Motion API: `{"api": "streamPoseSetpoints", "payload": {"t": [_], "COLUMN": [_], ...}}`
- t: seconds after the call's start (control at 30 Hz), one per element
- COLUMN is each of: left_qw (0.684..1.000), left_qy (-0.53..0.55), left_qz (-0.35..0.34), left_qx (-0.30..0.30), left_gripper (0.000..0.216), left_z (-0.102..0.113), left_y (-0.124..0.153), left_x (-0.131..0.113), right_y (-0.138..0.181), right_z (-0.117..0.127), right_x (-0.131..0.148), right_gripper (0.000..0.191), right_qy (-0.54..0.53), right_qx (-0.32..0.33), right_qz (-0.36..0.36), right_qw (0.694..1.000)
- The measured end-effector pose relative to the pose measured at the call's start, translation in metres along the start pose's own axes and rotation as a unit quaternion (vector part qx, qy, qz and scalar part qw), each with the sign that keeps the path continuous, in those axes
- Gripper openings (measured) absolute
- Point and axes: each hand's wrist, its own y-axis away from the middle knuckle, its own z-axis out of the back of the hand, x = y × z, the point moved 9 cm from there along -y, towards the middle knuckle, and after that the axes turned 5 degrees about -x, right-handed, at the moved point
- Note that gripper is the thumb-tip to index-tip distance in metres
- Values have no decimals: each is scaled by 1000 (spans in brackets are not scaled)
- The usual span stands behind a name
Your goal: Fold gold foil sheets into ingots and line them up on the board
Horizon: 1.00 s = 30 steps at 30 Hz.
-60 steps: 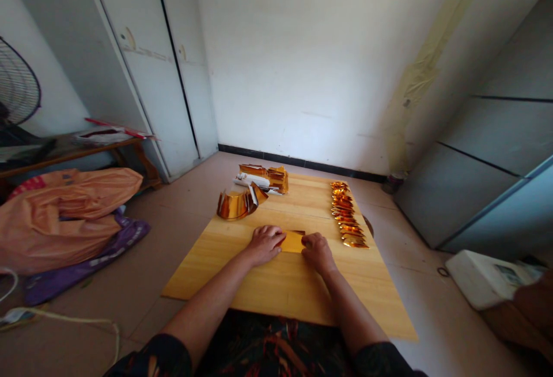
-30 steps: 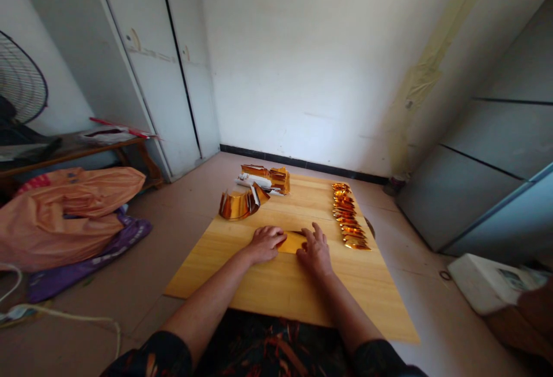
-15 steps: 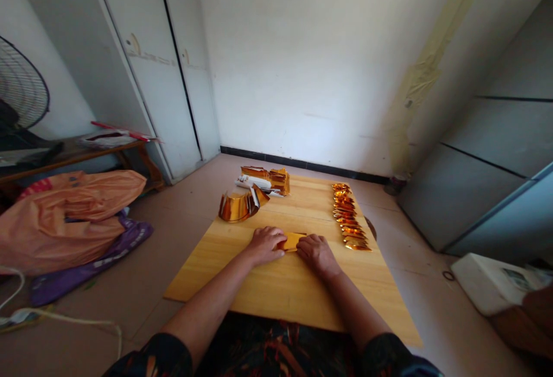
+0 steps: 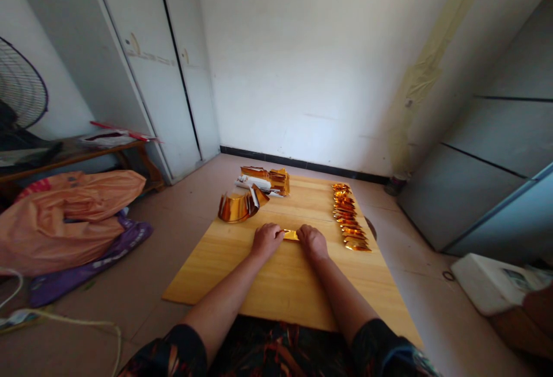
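Observation:
A small gold foil paper (image 4: 290, 234) lies folded into a narrow strip on the wooden board (image 4: 285, 285). My left hand (image 4: 266, 240) presses its left end with curled fingers. My right hand (image 4: 311, 241) presses its right end the same way. Only a short gold strip shows between the two hands. A row of several folded gold pieces (image 4: 349, 216) runs along the board's right side, close to my right hand.
A curled stack of gold sheets (image 4: 236, 204) and a pile of gold and white packs (image 4: 265, 180) sit at the board's far left. Orange and purple bags (image 4: 69, 215) lie on the floor left. A white box (image 4: 488, 279) sits right. A fan (image 4: 19, 91) stands far left.
The gold paper has gone from a wider flat sheet to a narrow strip. Both hands closed in on it and moved slightly away from me; my right hand's fingers curled again.

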Motion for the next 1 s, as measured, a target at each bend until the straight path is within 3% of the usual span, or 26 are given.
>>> {"api": "streamPoseSetpoints", "payload": {"t": [0.9, 1.0], "left_qw": [999, 999], "left_qy": [-41, -46], "left_qz": [-5, -12], "left_qx": [3, 5], "left_gripper": [1, 7], "left_z": [-1, 1], "left_y": [1, 3], "left_x": [-6, -9], "right_y": [1, 2], "right_z": [0, 5], "right_x": [9, 9], "right_gripper": [18, 16], "right_qy": [70, 69], "right_qx": [-10, -22], "right_qz": [7, 1], "right_qw": [997, 997]}}
